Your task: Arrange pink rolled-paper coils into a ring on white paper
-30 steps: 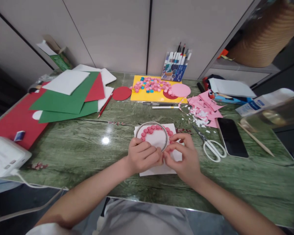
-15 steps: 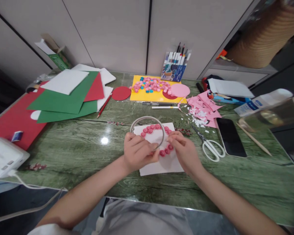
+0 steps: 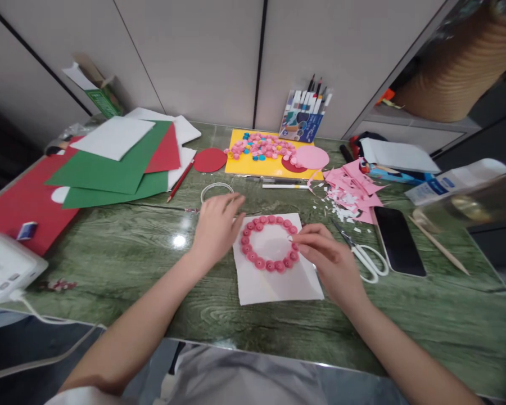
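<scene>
A white sheet (image 3: pixel 278 287) lies on the green table, and a ring of pink rolled-paper rosettes (image 3: pixel 259 262) sits on it. My left hand (image 3: pixel 217 225) hovers left of the sheet, its fingers stretched out and holding nothing. Just behind it is a thin pale roll of tape (image 3: pixel 216 185), partly covered by the hand. Over the right side of the rosette ring, my right hand (image 3: pixel 333 256) pinches a tiny white piece (image 3: pixel 290 238) between thumb and fingertip. What this piece is made of is too small to tell.
Scissors (image 3: pixel 366 260) and a phone (image 3: pixel 398 241) lie to the right, near pink paper scraps (image 3: pixel 354 183). Loose pink and blue rosettes (image 3: pixel 265 147) cover a yellow sheet (image 3: pixel 244 165) at the back. Coloured paper (image 3: pixel 105 174) and a white charger (image 3: pixel 8 270) are at left.
My left hand has let go of the tape roll, which now lies on the table, farther left and back. That hand has opened and moved left. My right hand has shifted slightly right, keeping its pinch.
</scene>
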A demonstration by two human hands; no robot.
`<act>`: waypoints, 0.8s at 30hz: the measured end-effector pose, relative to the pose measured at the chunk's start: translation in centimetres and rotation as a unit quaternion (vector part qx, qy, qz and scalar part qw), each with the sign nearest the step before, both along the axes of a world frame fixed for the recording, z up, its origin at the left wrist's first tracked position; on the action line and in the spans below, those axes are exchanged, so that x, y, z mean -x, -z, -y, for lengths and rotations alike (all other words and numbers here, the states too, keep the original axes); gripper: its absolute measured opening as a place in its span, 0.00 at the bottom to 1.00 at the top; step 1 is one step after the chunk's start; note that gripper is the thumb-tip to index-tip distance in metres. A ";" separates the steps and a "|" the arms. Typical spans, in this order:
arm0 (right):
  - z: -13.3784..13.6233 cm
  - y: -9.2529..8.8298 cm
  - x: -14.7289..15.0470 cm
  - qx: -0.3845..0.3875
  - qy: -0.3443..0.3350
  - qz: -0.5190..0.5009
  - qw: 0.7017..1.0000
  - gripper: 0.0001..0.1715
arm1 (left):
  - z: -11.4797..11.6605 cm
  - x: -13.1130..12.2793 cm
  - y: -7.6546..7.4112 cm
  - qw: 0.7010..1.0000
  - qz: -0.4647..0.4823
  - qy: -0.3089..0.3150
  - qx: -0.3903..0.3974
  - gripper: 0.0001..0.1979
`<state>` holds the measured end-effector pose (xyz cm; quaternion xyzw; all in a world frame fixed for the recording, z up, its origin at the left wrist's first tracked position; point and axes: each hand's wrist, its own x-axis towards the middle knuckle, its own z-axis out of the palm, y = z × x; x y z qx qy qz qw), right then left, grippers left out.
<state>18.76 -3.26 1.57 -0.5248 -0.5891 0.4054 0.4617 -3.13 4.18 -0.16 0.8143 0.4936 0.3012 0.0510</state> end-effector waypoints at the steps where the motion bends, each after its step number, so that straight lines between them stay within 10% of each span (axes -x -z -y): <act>1: 0.1 -0.2 0.1 -0.004 -0.007 0.009 1.000 0.09 | 0.9 -0.7 -0.6 0.997 0.048 0.053 0.025 0.12; 9: 0.6 -0.5 0.5 -0.061 -0.048 0.086 0.993 0.13 | 4.8 -3.0 -1.7 0.890 0.327 0.140 0.285 0.07; 24: 1.4 -0.6 1.1 -0.116 -0.068 0.145 0.980 0.23 | 5.2 -2.9 -1.6 0.965 0.232 0.113 -0.035 0.03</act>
